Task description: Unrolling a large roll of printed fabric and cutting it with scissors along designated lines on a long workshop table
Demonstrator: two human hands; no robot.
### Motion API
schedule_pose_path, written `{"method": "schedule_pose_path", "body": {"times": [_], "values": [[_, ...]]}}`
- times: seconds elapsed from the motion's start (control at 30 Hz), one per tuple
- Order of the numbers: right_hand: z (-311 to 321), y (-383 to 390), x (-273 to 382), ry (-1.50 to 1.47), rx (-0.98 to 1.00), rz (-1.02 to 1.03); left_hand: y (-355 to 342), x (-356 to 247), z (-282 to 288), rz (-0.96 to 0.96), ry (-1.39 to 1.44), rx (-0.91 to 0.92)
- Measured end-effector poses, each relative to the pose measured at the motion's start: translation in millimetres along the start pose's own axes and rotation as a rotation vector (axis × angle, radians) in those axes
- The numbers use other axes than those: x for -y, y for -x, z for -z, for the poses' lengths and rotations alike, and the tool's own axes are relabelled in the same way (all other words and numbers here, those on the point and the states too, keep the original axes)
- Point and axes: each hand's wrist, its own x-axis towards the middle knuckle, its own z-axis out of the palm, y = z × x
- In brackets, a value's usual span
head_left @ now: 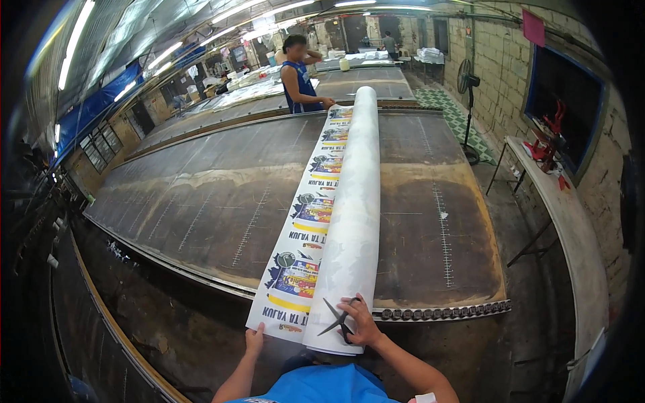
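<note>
A long white roll (356, 195) of sheet material lies lengthwise across the dark table, its near end hanging past the table's front edge. From under its left side comes a flat strip of printed sheet (289, 285) with repeated colourful logos and yellow bars. My left hand (254, 338) pinches the strip's near left corner. In my right hand (361, 322) is a pair of black scissors (334, 318), blades spread and pointing left, over the roll's near end. Some of the right fingers rest against the roll.
Across the table (168, 201), a person in a blue sleeveless top (295, 84) has one hand at the strip's far end. At right stand a black fan (468, 87) and a narrow bench (557, 195) bearing a red tool (547, 138). Metal links (443, 314) line the table's near edge.
</note>
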Motion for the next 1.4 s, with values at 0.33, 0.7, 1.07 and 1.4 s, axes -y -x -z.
{"method": "schedule_pose_path", "body": {"times": [0.33, 0.7, 1.07, 1.4], "values": [[-9.6, -16.9, 10.2, 0.133, 0.153, -0.079, -10.4, 32.9, -2.5, -0.080, 0.072, 0.021], [-26.2, -30.1, 11.9, 0.169, 0.192, -0.089, 2.1, -0.4, -4.3, -0.126, 0.041, 0.031], [-90.9, -104.0, 55.2, 0.439, 0.512, -0.190, 12.7, -9.4, -2.5, -0.183, 0.057, 0.066], [-187.0, -159.3, 65.3, 0.104, 0.525, -0.083, 50.3, -20.6, -3.8, -0.066, -0.016, -0.078]]}}
